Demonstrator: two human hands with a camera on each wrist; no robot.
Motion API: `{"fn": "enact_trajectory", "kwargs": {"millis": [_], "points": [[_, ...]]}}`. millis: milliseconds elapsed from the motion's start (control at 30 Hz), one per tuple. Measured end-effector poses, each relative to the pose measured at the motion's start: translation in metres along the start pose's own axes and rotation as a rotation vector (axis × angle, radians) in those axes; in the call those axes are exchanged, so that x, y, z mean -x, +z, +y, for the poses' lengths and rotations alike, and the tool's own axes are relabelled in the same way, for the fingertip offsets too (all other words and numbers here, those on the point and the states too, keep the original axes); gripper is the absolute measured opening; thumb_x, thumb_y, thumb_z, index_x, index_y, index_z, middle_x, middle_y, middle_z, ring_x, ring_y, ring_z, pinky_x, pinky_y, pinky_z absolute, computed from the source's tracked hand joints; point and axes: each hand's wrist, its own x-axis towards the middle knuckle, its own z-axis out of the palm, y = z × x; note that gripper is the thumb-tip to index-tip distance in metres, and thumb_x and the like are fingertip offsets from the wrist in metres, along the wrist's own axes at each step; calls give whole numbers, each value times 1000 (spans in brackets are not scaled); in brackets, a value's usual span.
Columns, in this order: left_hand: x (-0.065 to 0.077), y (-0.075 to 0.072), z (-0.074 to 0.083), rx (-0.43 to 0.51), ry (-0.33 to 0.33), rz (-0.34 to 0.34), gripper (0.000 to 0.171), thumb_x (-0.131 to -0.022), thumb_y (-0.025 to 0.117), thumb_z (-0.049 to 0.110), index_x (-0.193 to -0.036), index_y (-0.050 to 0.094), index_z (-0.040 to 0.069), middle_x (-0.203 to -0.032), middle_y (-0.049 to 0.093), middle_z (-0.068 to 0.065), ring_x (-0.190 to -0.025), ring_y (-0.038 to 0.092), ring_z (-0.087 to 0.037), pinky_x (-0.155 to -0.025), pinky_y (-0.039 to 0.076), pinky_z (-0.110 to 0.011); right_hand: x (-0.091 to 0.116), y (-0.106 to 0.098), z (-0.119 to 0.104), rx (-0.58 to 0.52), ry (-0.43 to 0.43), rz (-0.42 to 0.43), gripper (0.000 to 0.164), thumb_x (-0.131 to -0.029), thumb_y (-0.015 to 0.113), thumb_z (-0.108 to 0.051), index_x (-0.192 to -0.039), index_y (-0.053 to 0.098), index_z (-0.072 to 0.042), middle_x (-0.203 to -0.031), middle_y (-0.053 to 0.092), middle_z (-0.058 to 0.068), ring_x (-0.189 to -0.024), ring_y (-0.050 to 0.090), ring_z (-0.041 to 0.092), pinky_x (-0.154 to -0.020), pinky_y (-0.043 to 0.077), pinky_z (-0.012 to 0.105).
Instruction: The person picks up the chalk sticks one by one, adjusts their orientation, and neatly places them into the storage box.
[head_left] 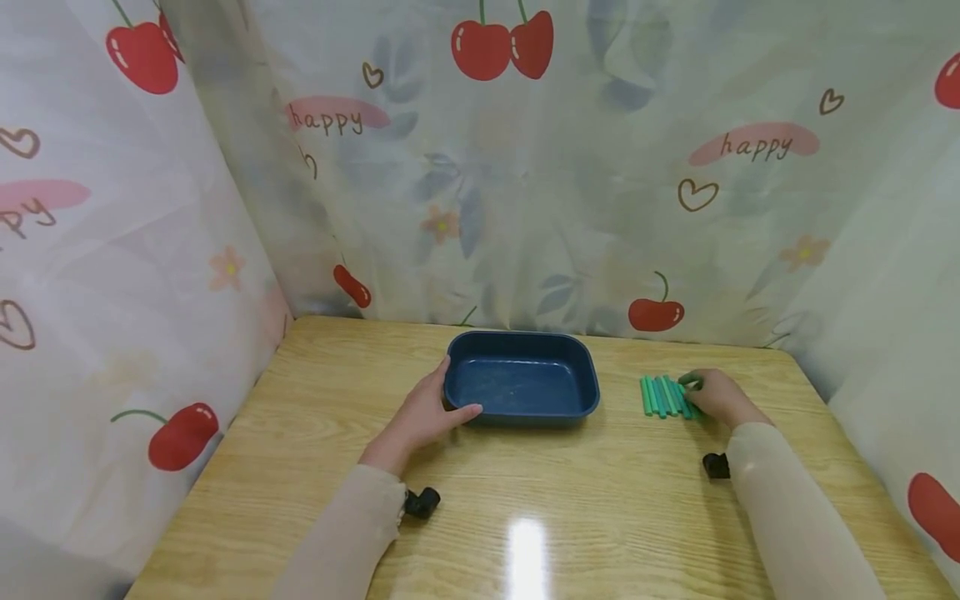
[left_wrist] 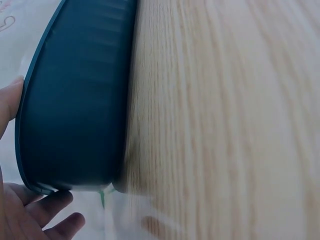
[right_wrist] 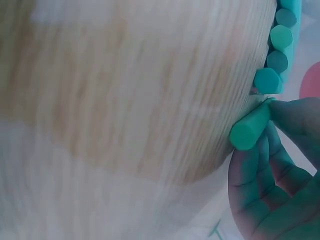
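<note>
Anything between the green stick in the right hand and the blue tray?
Yes, low down: the other green sticks lie side by side on the table between the pinched stick and the tray. Past them, only the tray's raised right wall stands in the way.

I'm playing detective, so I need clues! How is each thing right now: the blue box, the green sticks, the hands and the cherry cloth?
Blue box: upright, uncovered, empty
Row of green sticks: lying side by side
Held green stick: pinched
Left hand: spread, touching the box
Right hand: pinching one stick
Cherry cloth: hanging, slightly wrinkled
</note>
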Motion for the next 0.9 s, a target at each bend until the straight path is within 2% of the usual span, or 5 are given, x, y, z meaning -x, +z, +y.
{"fn": "enact_trajectory", "kwargs": {"millis": [233, 433, 700, 900], "points": [[-1, 1, -1, 0, 4, -7, 108, -86, 74, 54, -162, 9, 14, -165, 22, -11, -150, 23, -32, -117, 27, -52, 9, -5, -4, 64, -20, 7, 36, -89, 63, -4, -121, 61, 13, -107, 63, 30, -97, 60, 44, -85, 48, 60], [0, 1, -2, 1, 2, -5, 108, -86, 74, 54, -162, 9, 15, -165, 21, -11, -150, 23, -31, -117, 26, -52, 10, -7, -2, 45, 7, 7, 37, -87, 65, -5, -118, 62, 13, -103, 65, 27, -94, 61, 41, -84, 49, 58], [0, 1, -1, 5, -8, 0, 107, -86, 74, 54, -162, 10, 15, -165, 22, -11, -150, 23, -32, -117, 27, -53, 19, -6, 4, -123, 44, 30, 41, -91, 63, -8, -124, 57, 16, -97, 66, 20, -82, 62, 26, -70, 54, 40], [1, 0, 0, 10, -13, 2, 108, -86, 75, 53, -162, 10, 15, -165, 21, -10, -150, 22, -31, -118, 26, -52, 27, -7, 1, -280, 61, 18, 47, -95, 61, -9, -133, 50, 16, -106, 64, 22, -86, 66, 24, -74, 58, 40]]}}
